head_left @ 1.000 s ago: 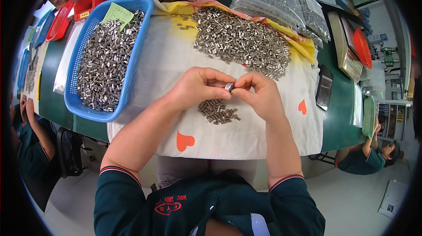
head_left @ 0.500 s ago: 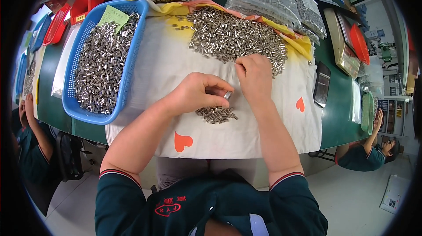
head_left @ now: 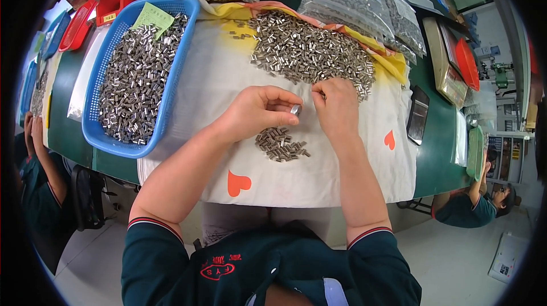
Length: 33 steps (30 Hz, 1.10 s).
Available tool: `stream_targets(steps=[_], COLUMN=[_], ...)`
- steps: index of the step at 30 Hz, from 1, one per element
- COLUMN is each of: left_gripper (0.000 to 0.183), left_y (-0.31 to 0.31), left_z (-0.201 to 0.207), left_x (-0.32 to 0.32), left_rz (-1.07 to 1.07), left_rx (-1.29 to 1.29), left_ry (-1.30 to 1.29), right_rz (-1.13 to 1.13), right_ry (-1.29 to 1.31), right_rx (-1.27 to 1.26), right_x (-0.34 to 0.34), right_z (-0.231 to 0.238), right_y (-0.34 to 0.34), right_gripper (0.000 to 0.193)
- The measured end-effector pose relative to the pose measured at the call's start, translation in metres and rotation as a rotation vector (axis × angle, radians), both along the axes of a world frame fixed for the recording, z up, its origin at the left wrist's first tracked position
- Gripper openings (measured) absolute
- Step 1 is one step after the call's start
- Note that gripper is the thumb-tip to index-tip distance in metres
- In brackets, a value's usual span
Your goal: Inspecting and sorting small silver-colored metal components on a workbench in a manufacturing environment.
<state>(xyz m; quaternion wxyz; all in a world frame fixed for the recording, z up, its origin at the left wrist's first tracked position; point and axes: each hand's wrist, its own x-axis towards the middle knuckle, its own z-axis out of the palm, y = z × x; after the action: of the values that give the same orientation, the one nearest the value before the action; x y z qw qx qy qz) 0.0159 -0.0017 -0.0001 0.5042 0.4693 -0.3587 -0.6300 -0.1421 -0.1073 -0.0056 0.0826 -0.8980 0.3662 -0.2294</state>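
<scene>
My left hand [head_left: 253, 113] is closed around a short, shiny metal sleeve [head_left: 296, 110], whose end shows between thumb and fingers. To its right, my right hand [head_left: 338, 107] is pinched at the near edge of a large pile of small metal sleeves [head_left: 307, 47]; what its fingertips hold, if anything, is too small to make out. Just below my left hand lies a small heap of the same sleeves [head_left: 280, 145] on the white cloth [head_left: 285, 186]. The hands are close together but apart.
A blue basket [head_left: 181, 72] full of metal sleeves, with a green slip on top, stands left. Behind the pile are bunched yellow cloth [head_left: 387, 62] and clear bags of metal parts [head_left: 342, 1]. A phone [head_left: 417, 115] lies right. Other people sit at both sides.
My left hand has risen slightly from the small heap, uncovering more of it. My right hand has shifted a little toward me, with its fingertips turned toward the left hand.
</scene>
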Motion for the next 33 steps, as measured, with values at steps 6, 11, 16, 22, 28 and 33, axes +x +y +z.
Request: stream_targets(steps=[6, 11, 16, 22, 28, 33], left_gripper=[0.029, 0.031, 0.031, 0.03, 0.031, 0.029], left_y=[0.001, -0.001, 0.0, 0.001, 0.002, 0.004], left_z=[-0.001, 0.002, 0.0, -0.004, -0.001, 0.002], left_x=[0.002, 0.001, 0.001, -0.003, 0.0, -0.005], left_rz=[-0.001, 0.079, 0.076, 0.086, 0.072, -0.065], left_rx=[0.004, -0.005, -0.02, 0.0, 0.014, -0.044], left_ry=[-0.013, 0.068, 0.048, -0.061, -0.043, -0.177], right_rz=[0.027, 0.107, 0.263, 0.251, 0.245, 0.116], right_ry=[0.009, -0.25, -0.438, -0.257, -0.318, -0.319], right_rx=[0.069, 0.424, 0.73, 0.329, 0.64, 0.744], right_x=[-0.002, -0.007, -0.005, -0.001, -0.007, -0.016], right_z=[0.008, 0.027, 0.034, 0.032, 0.039, 0.036], right_y=[0.008, 0.017, 0.027, 0.035, 0.028, 0.008], right_gripper=[0.005, 0.006, 0.006, 0.008, 0.009, 0.009])
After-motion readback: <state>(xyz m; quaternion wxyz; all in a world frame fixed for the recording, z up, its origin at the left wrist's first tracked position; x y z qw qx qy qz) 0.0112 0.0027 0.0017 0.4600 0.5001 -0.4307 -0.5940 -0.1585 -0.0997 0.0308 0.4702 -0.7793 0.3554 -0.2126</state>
